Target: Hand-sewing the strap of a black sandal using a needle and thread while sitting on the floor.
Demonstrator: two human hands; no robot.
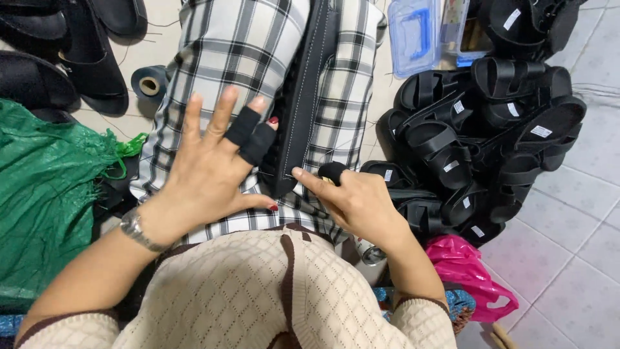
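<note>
Head view: right hand point(361, 203) touches stitched black leather strap point(303, 97) (long, flat).

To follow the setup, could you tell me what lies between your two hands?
In the head view, a black stitched sandal sole stands between the left hand and right hand, over the plaid lap.

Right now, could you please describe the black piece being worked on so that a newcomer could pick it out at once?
Start at the checked trousers covering the person's lap. Between the knees stands a long black sole-shaped piece, its near end touched by the right hand, with the left hand spread beside it. Unlike the piled black sandals to the right, it is flat, strapless and edged with white stitching.
</note>
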